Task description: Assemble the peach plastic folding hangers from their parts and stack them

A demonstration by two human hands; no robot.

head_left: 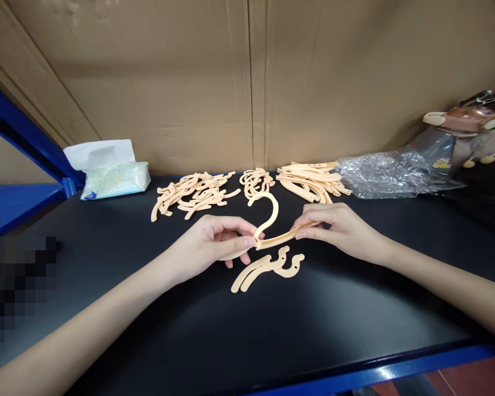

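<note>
My left hand (214,242) is closed around the middle of a cream plastic hanger (268,220), whose hook curves up above my fingers. My right hand (334,225) pinches the hanger's right arm (286,235). Both hands hold it just above the black table (190,330). Under the hanger lie two loose cream hanger pieces (268,268). Further back sit a heap of curved pieces (193,195), a small heap of hooks (256,180) and a stack of straight arms (311,180).
A tissue pack (107,170) stands at the back left beside a blue shelf frame (25,143). Crumpled clear plastic bags (391,173) and a brown toy (464,121) lie at the back right. A cardboard wall (247,77) closes the back.
</note>
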